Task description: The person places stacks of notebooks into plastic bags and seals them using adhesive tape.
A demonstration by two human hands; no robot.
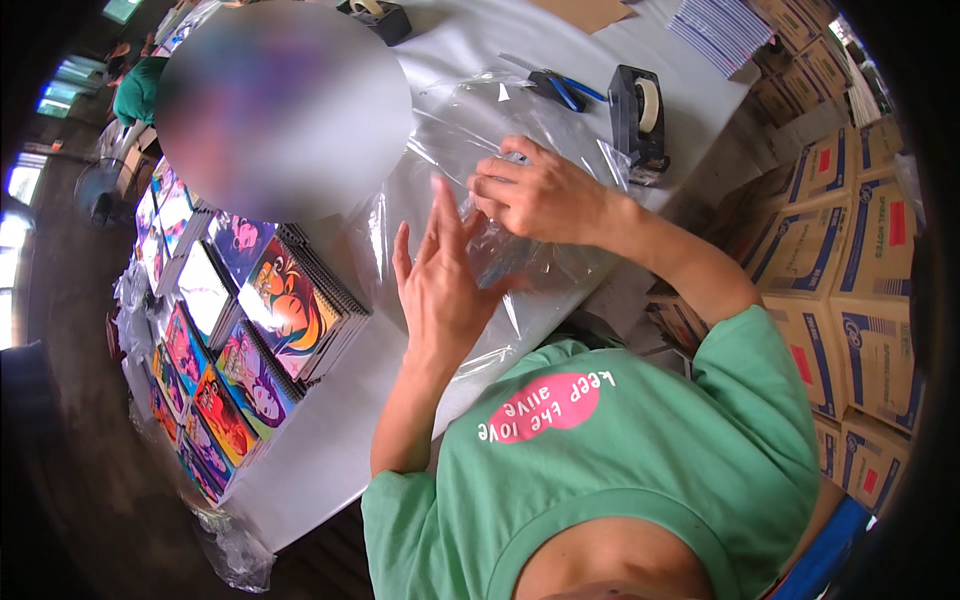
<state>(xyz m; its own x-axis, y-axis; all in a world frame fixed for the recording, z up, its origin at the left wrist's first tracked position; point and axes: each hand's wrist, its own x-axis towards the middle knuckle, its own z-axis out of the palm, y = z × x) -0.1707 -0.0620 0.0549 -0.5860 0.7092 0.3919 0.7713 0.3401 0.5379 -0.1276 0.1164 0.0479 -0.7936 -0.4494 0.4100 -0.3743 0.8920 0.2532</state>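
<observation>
A large clear plastic bag [470, 115] lies crumpled and shiny over the white tabletop in front of me. My right hand [545, 192] is over it with its fingers curled closed, pinching the thin plastic. Just left of it, my left hand [445, 285] is raised over the bag, fingers stretched and apart, and slightly blurred at the tips. Whether the left fingertips touch the plastic is hard to tell. Left of the bag stand stacks of spiral notebooks [290, 310] with colourful illustrated covers and black wire bindings.
A black tape dispenser [640, 120] stands beyond my right hand, near blue-handled pliers [565, 92]. A second dispenser [375, 18] is at the far edge. Striped paper [720, 35] lies at far right. Stacked cartons [830, 250] rise on the right. A round blur hides part of the table.
</observation>
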